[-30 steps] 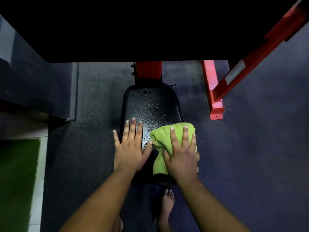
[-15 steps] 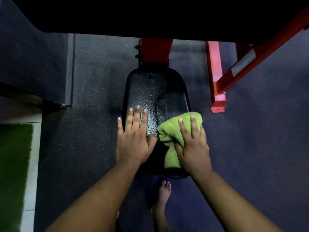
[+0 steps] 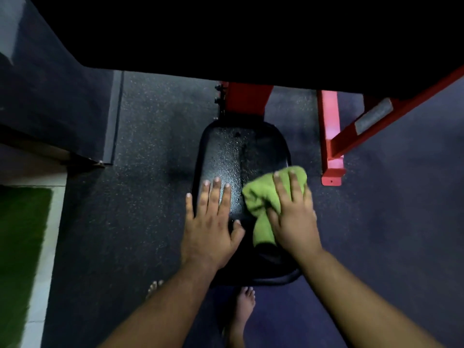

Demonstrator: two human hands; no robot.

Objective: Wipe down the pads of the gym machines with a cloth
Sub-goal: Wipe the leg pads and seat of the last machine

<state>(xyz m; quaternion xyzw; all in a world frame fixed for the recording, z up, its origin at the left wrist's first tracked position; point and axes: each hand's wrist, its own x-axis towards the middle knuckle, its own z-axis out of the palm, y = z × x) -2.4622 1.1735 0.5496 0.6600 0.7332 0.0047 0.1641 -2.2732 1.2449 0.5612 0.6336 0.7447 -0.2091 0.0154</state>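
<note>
The seat pad point(image 3: 227, 156) is mid-wipe: the green cloth point(image 3: 263, 194) is pressed under the flat, spread right hand point(image 3: 292, 217), the spread left hand point(image 3: 211, 222) braces alongside, and the speckled area beyond the fingertips should be wiped next.

I counted two hands, a left hand point(image 3: 209, 223) and a right hand point(image 3: 292, 217), one green cloth point(image 3: 262, 197), one black seat pad point(image 3: 233, 156), two bare feet and one patch of green turf point(image 3: 21, 237).

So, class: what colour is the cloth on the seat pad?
Light green cloth, clearest in the head view.
</note>
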